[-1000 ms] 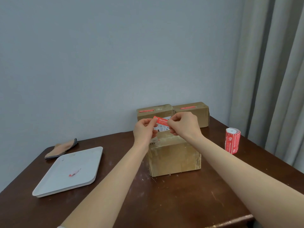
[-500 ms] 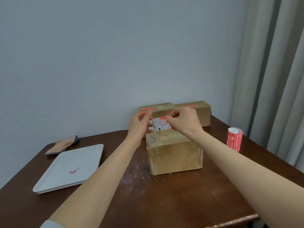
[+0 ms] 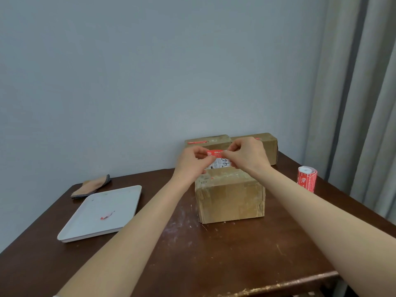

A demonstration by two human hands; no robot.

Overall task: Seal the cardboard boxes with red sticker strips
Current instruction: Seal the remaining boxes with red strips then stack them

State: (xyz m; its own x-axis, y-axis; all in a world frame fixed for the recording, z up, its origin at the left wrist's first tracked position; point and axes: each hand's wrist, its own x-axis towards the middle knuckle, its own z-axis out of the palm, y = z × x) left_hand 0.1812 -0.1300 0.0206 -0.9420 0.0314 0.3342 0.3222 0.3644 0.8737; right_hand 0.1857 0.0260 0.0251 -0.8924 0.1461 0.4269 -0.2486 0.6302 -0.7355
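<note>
Brown cardboard is standing closest to the person: the near box (image 3: 230, 198) is sitting around the middle of the counter (image 3: 214, 254), with a white label (image 3: 220, 163) showing on its top and no red seal showing on it yet. Both forearms are reaching out from the near edge and converging over this box.

Just above its far top edge, the two hands are holding a red sticker strip (image 3: 216, 153) stretched between them. The left hand (image 3: 194, 160) is pinching the strip's left end between thumb and curled fingers. The right hand (image 3: 246, 155) is pinching the right end the same way, knuckles up.

I would judge the strip is being readied for sticking, though whether its backing is off I cannot tell. To do it well, the person should be holding it taut and level and lowering it across where the flaps meet. One end should touch first, then be smoothed toward the other so that no crease forms and the sticky face is not folding on itself.

Beyond, along the far edge, the two far boxes (image 3: 205, 141) are standing side by side, each already bearing a red strip. The sticker roll (image 3: 306, 179) is standing upright near the right edge.
</note>
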